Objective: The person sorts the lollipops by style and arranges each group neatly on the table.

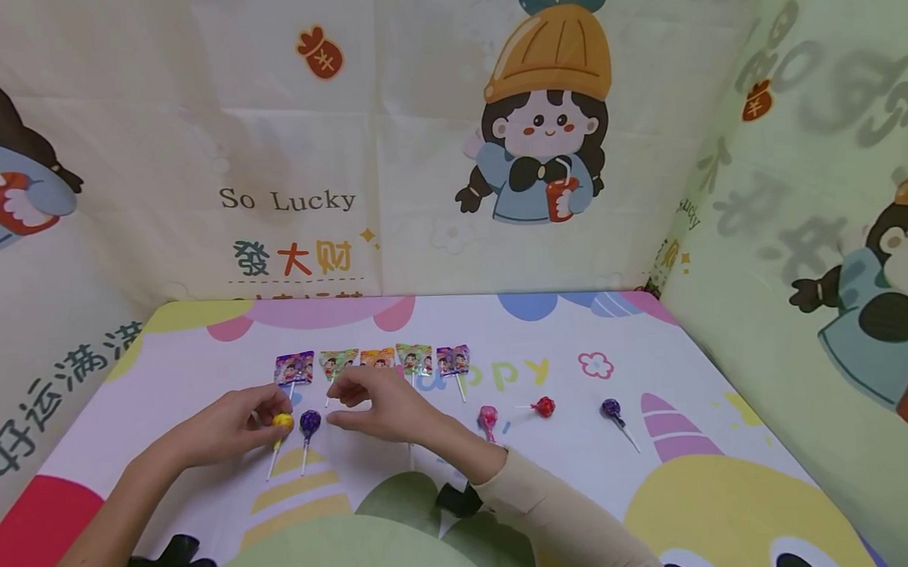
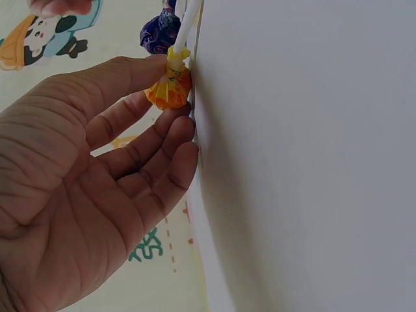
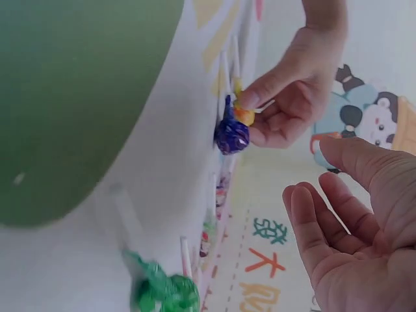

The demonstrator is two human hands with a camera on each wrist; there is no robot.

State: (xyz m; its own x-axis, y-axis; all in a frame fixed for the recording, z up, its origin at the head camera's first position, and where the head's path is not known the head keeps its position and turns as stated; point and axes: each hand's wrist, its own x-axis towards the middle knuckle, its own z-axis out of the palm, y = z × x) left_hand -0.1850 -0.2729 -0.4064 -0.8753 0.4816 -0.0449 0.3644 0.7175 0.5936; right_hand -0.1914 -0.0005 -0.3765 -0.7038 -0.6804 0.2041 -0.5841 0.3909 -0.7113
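My left hand [image 1: 222, 427] pinches a yellow-wrapped lollipop [image 1: 282, 420] by its head between thumb and fingers, its white stick pointing toward me. Just right of it lies a dark purple ball lollipop [image 1: 309, 424], stick also toward me. My right hand [image 1: 386, 407] hovers to the right of that purple lollipop, thumb and fingers apart with nothing between them. In the right wrist view a green lollipop [image 3: 168, 294] lies below this hand; in the head view the hand and forearm cover all but its stick.
Behind the hands runs a row of flat-wrapped lollipops, from a purple packet [image 1: 295, 368] to another purple packet [image 1: 453, 361]. To the right lie a pink lollipop [image 1: 488, 419], a red lollipop [image 1: 544, 407] and a purple lollipop [image 1: 612, 409]. Printed cloth walls surround the table [image 1: 566, 471].
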